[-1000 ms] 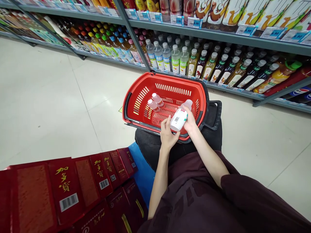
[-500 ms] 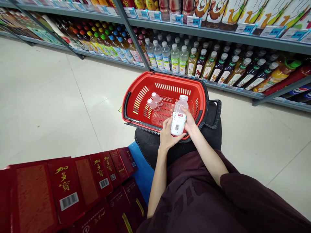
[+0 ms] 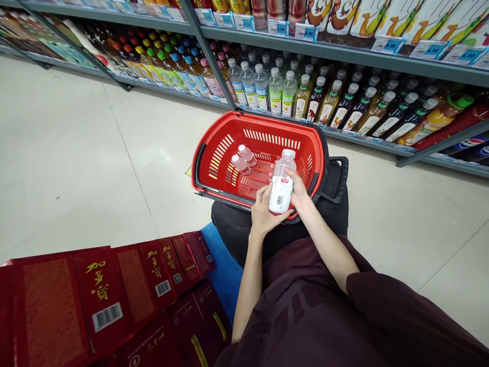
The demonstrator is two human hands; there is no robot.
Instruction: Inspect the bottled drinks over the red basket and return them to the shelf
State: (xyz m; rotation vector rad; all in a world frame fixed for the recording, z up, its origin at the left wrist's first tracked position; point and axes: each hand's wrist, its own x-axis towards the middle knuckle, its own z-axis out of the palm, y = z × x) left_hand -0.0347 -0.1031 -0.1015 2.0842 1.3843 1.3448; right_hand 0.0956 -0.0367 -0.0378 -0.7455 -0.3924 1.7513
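Both of my hands hold a clear bottle with a white label and white cap (image 3: 281, 186) over the near right part of a red shopping basket (image 3: 214, 133). My left hand (image 3: 263, 211) is closed round its lower left side, with the thumb under the base. From the right, my right hand (image 3: 299, 189) grips the bottle, its thumb on the front; some of its fingers are hidden behind. The label's barcode faces me. Inside the basket, toward the left, are two small pink bottles (image 3: 244, 158) with pale caps. The basket rests on my lap, at my knees.
Ahead stands a grey shelf rack (image 3: 344, 53) filled with rows of drink bottles (image 3: 282, 89) and price tags. Dark red drink cartons (image 3: 103, 290) are stacked on the left beside me, by a blue surface (image 3: 219, 270). Pale floor tiles (image 3: 76, 168) lie around.
The bottle has turned very slightly in my hands, so its red logo and barcode sit a little further right. My hands and the basket stay nearly in place.
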